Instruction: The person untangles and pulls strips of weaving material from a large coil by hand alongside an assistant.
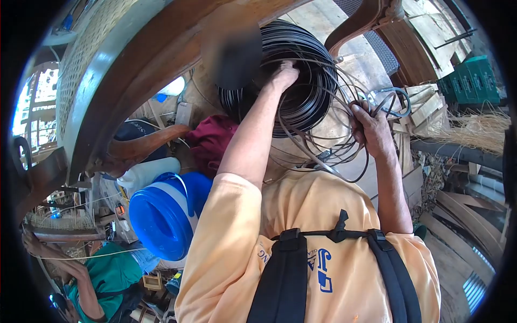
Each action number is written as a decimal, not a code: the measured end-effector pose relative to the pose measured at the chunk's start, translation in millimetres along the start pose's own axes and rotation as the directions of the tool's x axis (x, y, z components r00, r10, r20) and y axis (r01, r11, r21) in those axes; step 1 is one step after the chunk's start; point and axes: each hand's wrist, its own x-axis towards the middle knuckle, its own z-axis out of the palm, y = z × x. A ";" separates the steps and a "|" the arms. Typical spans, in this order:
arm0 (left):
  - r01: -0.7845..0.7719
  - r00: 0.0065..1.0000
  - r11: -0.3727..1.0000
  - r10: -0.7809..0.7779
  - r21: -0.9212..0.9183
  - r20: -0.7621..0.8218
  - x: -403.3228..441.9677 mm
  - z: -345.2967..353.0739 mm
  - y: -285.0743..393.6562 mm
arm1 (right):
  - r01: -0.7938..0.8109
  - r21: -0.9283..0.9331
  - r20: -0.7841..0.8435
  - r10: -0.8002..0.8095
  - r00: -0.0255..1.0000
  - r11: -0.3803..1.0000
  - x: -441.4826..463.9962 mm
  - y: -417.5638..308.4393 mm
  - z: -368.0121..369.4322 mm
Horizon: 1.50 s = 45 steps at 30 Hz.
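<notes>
A big coil of thin dark brown cane-like strand (318, 48) lies ahead of me. My left hand (285, 74) reaches into its hollow middle, with curled fingers closed at a strand there; the fingertips are partly hidden. To the right of the coil, my right hand (369, 126) pinches loose strands between thumb and fingers. Slack loops of the strand (315, 142) hang between the coil and my right hand, in front of my chest.
A curved wooden furniture frame (126, 81) with woven cane rises at left. Below it stands a blue-lidded bucket (161, 215) near maroon cloth (212, 142). A person in green (110, 274) works at lower left. Green boxes (471, 81) and straw-like fibre (474, 129) lie right.
</notes>
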 end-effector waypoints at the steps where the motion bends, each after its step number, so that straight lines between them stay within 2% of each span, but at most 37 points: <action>1: -0.042 0.998 0.998 0.044 0.053 -0.043 -3.4 -2.1 4.1 | 0.004 0.013 0.004 -0.004 1.000 1.000 0.3 0.5 2.1; 4: 0.044 0.999 0.992 -0.046 0.117 0.017 -12.3 -8.1 14.9 | 0.001 0.027 0.015 -0.002 1.000 1.000 2.1 1.2 2.8; 6: -0.219 0.976 0.966 0.216 -0.139 -0.036 -6.2 7.4 -12.0 | -0.002 0.025 0.009 0.002 1.000 1.000 2.2 -2.3 2.2; 7: -0.293 0.954 0.753 0.274 -0.590 -0.123 -22.2 15.1 -20.5 | 0.003 0.010 0.003 -0.003 1.000 1.000 2.6 -2.7 1.7; 8: -0.316 0.934 0.344 0.278 -0.884 -0.225 -31.0 18.0 -25.5 | 0.008 -0.004 -0.003 -0.008 1.000 1.000 3.7 -3.2 1.2; 9: -0.054 0.991 0.522 0.132 -0.851 0.018 -20.4 9.1 -22.9 | 0.014 -0.018 -0.009 -0.014 1.000 1.000 5.9 -3.3 1.1; 11: -0.026 1.000 0.432 0.016 -0.901 -0.021 -35.9 -1.7 -8.3 | 0.036 0.014 -0.005 -0.036 0.999 0.999 11.3 -0.2 2.1; 13: 0.015 0.993 0.276 -0.118 -0.961 -0.018 -39.7 -7.9 -9.6 | 0.061 0.011 -0.005 -0.061 0.998 0.998 14.9 0.5 1.0; 14: -0.029 0.987 0.213 -0.147 -0.977 -0.061 -34.2 -9.0 -8.9 | 0.064 -0.011 -0.012 -0.064 0.998 0.998 15.1 -0.6 0.7; 16: 0.027 0.992 0.197 -0.122 -0.980 0.002 -39.7 -23.5 -1.3 | 0.064 -0.057 -0.020 -0.066 0.998 0.996 13.4 -3.6 1.4; 17: -0.032 0.986 0.258 -0.149 -0.966 -0.072 -50.3 -28.9 14.3 | 0.065 -0.027 -0.033 -0.066 0.997 0.998 11.7 -4.3 2.6; 20: -0.038 0.955 0.532 -0.229 -0.846 -0.186 -57.3 -36.1 24.0 | 0.055 -0.024 -0.033 -0.056 0.998 0.998 14.3 2.9 -0.3; 21: -0.100 0.939 0.605 -0.206 -0.790 -0.276 -53.6 -35.4 21.6 | 0.052 -0.019 -0.028 -0.052 0.998 0.998 15.7 5.5 -0.4; 22: -0.191 0.924 0.776 -0.065 -0.602 -0.377 -45.1 -43.6 20.3 | 0.046 -0.014 -0.027 -0.046 0.999 0.999 15.6 7.7 -1.2; 23: -0.272 0.895 0.887 0.092 -0.374 -0.436 -38.9 -59.3 22.5 | 0.031 0.028 -0.013 -0.031 0.999 0.999 14.2 7.5 -0.3; 25: -0.361 0.893 0.826 0.173 -0.433 -0.414 -45.6 -72.4 30.8 | 0.057 0.018 0.005 -0.057 0.998 0.998 15.6 10.3 -1.3; 26: -0.347 0.926 0.631 0.112 -0.694 -0.361 -67.3 -89.2 62.2 | 0.075 0.012 0.016 -0.076 0.997 0.997 16.9 9.4 -1.7; 27: -0.275 0.951 0.625 0.065 -0.731 -0.302 -78.8 -101.7 81.9 | 0.083 -0.010 0.030 -0.082 0.996 0.997 14.6 4.0 2.1; 28: -0.185 0.980 0.474 0.024 -0.861 -0.197 -71.3 -112.2 75.1 | 0.090 -0.063 0.025 -0.088 0.996 0.994 13.3 -0.7 6.1; 30: -0.106 0.994 0.295 -0.005 -0.950 -0.113 -62.9 -116.7 51.3 | 0.081 -0.056 0.068 -0.077 0.995 0.995 16.8 -3.0 11.1; 33: -0.107 0.991 0.292 -0.041 -0.950 -0.124 -65.6 -101.9 36.3 | 0.096 -0.103 0.060 -0.090 0.994 0.990 18.9 -4.2 8.4; 34: -0.111 0.990 0.409 -0.032 -0.906 -0.136 -68.3 -98.1 31.7 | 0.106 -0.035 0.074 -0.104 0.992 0.994 18.7 -4.5 6.9; 36: -0.120 0.988 0.621 -0.004 -0.775 -0.157 -71.7 -90.3 23.7 | 0.083 -0.029 0.017 -0.083 0.996 0.996 19.4 -5.0 4.6; 38: -0.119 0.979 0.707 -0.034 -0.697 -0.201 -70.6 -76.3 19.4 | 0.087 -0.075 0.006 -0.086 0.996 0.993 17.3 -9.9 1.0; 40: -0.110 0.979 0.848 0.001 -0.518 -0.206 -70.5 -70.2 14.7 | 0.088 -0.119 -0.010 -0.090 0.996 0.989 13.7 -14.2 -2.3; 43: -0.091 0.995 0.964 0.080 -0.249 -0.054 -53.5 -51.0 -0.4 | 0.046 0.037 0.086 -0.049 0.995 0.998 3.9 -15.5 -6.6; 44: -0.081 0.996 0.995 0.083 -0.051 0.038 -46.9 -50.7 -2.5 | 0.019 0.102 0.124 -0.032 0.992 0.995 -0.9 -17.4 -9.0; 45: -0.022 0.990 0.997 0.011 0.077 0.142 -43.5 -48.5 -5.6 | -0.017 0.179 0.219 -0.023 0.975 0.984 -7.9 -20.5 -12.7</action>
